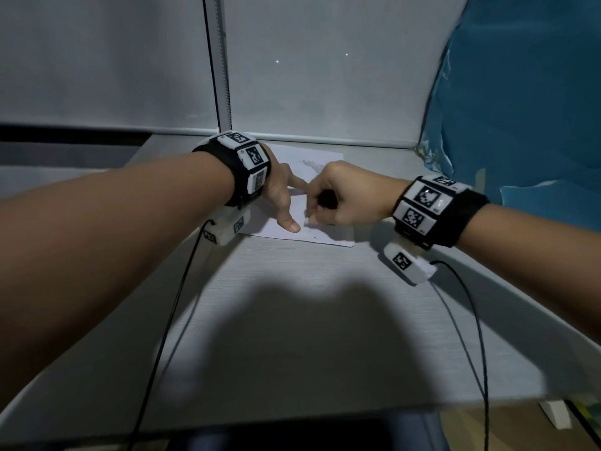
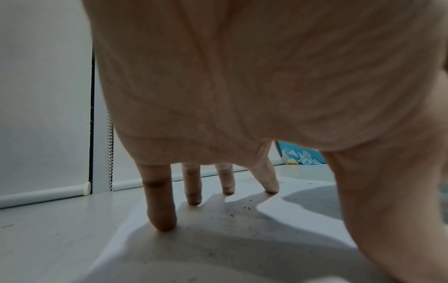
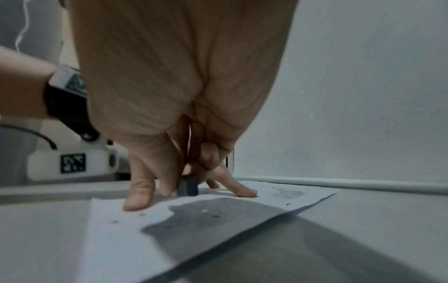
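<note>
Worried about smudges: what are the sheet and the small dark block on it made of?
The sheet looks like matte white paper: flat, crisp edge, pencil shading. The small dark block, pinched by the right hand, is probably a matte grey rubber eraser; crumbs lie nearby.

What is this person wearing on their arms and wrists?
No sleeves: the forearms are bare. The left wrist band and right wrist band are black, tiled with white squares bearing black pixel markers. Under each hangs a white box with a black cable.
</note>
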A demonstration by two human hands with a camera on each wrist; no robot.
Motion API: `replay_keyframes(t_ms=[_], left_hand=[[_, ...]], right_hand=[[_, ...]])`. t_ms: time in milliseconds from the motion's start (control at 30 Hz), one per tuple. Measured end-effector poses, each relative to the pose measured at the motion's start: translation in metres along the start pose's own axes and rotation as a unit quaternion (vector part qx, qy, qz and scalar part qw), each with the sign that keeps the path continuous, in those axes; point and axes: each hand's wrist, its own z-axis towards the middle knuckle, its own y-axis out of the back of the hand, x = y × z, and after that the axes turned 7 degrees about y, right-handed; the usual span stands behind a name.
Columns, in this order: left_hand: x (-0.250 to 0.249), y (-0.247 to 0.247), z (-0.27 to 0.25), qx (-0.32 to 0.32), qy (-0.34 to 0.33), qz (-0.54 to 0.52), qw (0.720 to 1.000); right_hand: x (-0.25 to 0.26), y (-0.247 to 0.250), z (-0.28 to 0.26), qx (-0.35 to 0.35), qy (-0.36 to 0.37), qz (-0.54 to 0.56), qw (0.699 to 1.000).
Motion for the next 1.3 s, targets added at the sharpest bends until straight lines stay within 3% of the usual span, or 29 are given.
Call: replay_keyframes(t_ms=[100, 433, 633, 867, 1033, 1167, 1300], left_hand=[[-0.001, -0.001, -0.001, 0.005, -0.002, -0.004, 1.000], [0.005, 0.000, 0.001, -0.015, -0.016, 0.022, 1.000], [0.007, 0.000, -0.002, -0.027, -0.021, 0.050, 0.998], [0.005, 0.002, -0.002, -0.018, -0.026, 0.077, 0.997], [0.007, 0.002, 0.000, -0.027, -0.033, 0.068, 0.997], [0.004, 0.003, 0.002, -0.024, -0.030, 0.069, 0.997], [0.005, 0.004, 0.005, -0.013, -0.035, 0.074, 0.997]], right_hand=[[-0.005, -0.005, 0.012, -0.018, -0.019, -0.013, 1.000], [0.002, 0.001, 0.016, 0.110, 0.049, -0.004, 0.993], [-0.010, 0.000, 0.028, 0.034, -0.009, -0.014, 0.999], [0.002, 0.006, 0.005, 0.129, 0.019, 0.038, 0.991], [-0.042, 0.028, 0.009, -0.025, -0.072, -0.023, 0.997], [-0.047, 0.018, 0.007, 0.014, -0.098, -0.011, 0.995], [-0.040, 0.010, -0.006, 0.032, -0.067, -0.010, 0.997]])
